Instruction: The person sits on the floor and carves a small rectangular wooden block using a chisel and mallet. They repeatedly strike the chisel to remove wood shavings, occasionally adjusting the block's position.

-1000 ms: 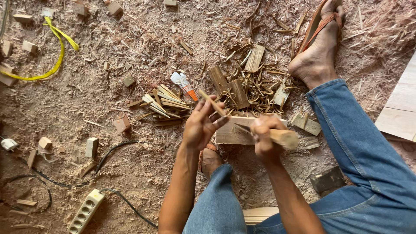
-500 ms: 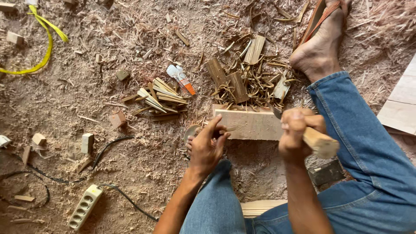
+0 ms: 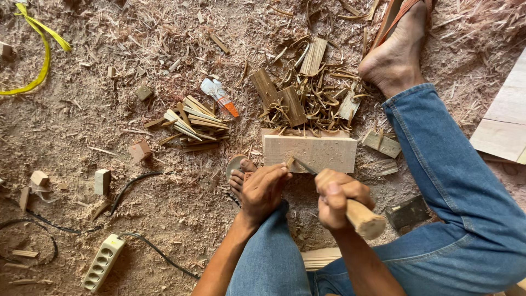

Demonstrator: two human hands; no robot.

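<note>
Underfoot, sawdust-strewn floor [image 3: 82,126], wood block [image 3: 310,153], shavings [image 3: 318,98]

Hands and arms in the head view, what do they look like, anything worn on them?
Both are bare. The left hand and right hand wear no gloves, rings or watch that I can see, and the forearms show no sleeves. The only clothing in view is blue jeans on the legs.

Woodworking workshop floor: sawdust and curled shavings surround the pale rectangular wooden block [image 3: 309,153], offcut sticks lie left of it, white power strip [image 3: 103,262] lower left.
</note>
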